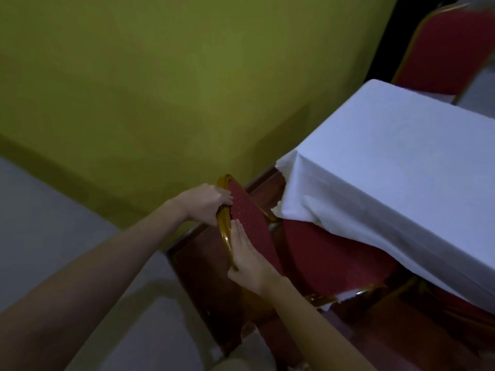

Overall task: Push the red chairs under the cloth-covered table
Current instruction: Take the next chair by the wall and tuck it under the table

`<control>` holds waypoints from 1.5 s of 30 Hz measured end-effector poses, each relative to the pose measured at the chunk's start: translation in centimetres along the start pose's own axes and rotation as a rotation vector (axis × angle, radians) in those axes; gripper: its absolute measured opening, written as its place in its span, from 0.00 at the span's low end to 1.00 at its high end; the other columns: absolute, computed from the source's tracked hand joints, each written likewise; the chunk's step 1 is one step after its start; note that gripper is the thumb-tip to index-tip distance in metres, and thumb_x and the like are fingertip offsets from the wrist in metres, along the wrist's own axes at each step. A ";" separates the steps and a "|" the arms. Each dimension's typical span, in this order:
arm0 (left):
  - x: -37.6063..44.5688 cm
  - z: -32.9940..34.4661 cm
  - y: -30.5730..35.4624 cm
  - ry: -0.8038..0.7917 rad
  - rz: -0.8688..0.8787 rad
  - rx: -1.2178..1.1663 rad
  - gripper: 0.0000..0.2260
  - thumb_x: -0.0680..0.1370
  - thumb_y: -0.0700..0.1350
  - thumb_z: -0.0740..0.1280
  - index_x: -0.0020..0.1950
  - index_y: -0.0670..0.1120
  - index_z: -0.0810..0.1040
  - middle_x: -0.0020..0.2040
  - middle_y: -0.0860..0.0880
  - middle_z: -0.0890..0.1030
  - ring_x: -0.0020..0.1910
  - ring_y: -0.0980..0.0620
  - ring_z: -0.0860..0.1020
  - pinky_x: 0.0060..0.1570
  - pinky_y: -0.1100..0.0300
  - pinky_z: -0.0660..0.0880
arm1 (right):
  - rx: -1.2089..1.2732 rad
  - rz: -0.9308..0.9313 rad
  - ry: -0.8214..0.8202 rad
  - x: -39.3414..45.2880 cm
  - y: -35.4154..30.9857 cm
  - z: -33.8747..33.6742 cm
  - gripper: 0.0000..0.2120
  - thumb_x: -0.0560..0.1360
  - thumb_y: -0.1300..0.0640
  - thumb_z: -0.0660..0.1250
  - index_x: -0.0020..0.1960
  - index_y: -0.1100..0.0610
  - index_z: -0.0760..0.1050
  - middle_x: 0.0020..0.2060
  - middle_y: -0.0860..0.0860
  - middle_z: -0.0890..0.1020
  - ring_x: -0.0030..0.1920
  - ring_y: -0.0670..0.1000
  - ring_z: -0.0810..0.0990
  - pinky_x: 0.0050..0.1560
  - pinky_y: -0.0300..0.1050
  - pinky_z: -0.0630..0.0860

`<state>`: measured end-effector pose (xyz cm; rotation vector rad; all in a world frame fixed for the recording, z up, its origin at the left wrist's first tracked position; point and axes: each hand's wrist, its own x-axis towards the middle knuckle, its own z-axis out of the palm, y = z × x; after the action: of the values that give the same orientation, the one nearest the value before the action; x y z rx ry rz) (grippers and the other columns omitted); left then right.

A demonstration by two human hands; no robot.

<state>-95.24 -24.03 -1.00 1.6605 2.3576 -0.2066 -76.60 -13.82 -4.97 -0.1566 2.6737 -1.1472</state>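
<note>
A red chair with a gold frame stands at the near end of the table; its dotted red backrest (247, 218) faces me and its seat (326, 255) lies partly under the hanging cloth. My left hand (207, 203) grips the top of the backrest's gold rim. My right hand (247, 259) holds the rim lower down, fingers flat against the red pad. The table is covered by a white cloth (396, 167) that drapes over the chair's seat. A second red chair (442, 49) stands at the table's far end.
A yellow-green wall (160, 89) runs close on the left, with a dark red-brown skirting strip (203, 277) at its foot. Pale floor (40, 223) lies at lower left. Part of another red seat (455, 306) shows under the cloth at lower right.
</note>
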 end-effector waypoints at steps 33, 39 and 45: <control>15.3 3.8 21.7 0.623 0.709 -0.005 0.20 0.77 0.62 0.62 0.40 0.45 0.72 0.35 0.49 0.74 0.31 0.51 0.71 0.31 0.59 0.67 | -0.623 0.570 0.779 -22.2 14.9 -4.6 0.22 0.79 0.39 0.50 0.47 0.55 0.73 0.40 0.50 0.76 0.38 0.51 0.74 0.41 0.44 0.70; 17.3 3.9 20.0 0.665 0.795 -0.035 0.21 0.79 0.63 0.55 0.42 0.45 0.70 0.36 0.47 0.75 0.32 0.49 0.73 0.31 0.57 0.72 | -0.600 0.611 0.819 -20.6 15.3 -5.7 0.23 0.79 0.39 0.49 0.44 0.56 0.72 0.37 0.52 0.74 0.35 0.52 0.70 0.38 0.45 0.62; 21.1 2.3 17.2 0.653 0.805 -0.042 0.25 0.80 0.63 0.52 0.43 0.43 0.71 0.37 0.45 0.76 0.33 0.47 0.75 0.32 0.55 0.74 | -0.574 0.762 0.701 -17.1 15.6 -8.4 0.23 0.76 0.39 0.49 0.46 0.56 0.72 0.41 0.52 0.74 0.40 0.53 0.71 0.45 0.47 0.66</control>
<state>-85.58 0.35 -8.74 2.7833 1.7660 0.6088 -62.26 5.97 -7.83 1.2647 3.0461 -0.1810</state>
